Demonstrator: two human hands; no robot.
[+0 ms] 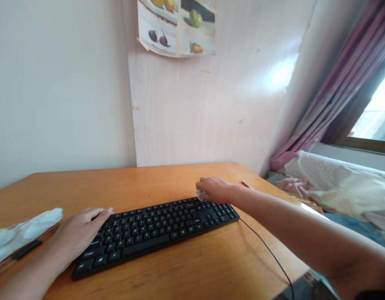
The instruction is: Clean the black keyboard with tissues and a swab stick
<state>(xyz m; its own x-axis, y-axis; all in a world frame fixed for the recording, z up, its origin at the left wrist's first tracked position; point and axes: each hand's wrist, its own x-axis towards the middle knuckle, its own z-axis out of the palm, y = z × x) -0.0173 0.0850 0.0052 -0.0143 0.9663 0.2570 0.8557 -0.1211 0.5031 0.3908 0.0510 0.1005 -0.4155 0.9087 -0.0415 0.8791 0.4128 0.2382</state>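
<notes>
A black keyboard [155,228] lies slanted across the wooden table, its right end farther from me. My left hand [80,231] grips its left end, thumb along the upper corner and the other fingers mostly hidden. At the back edge, toward the right part of the keys, my right hand [215,187] is closed around a crumpled white tissue [200,193]. The tissue is pressed to the keyboard's top rim, and only a bit of it shows under the fingers.
White plastic or paper wrapping [26,231] lies at the table's left, beside a thin dark object [26,249]. The keyboard's black cable [267,246] runs off the right front edge. A pen-like stick [247,184] lies behind my right forearm. Bedding [345,183] is at the right.
</notes>
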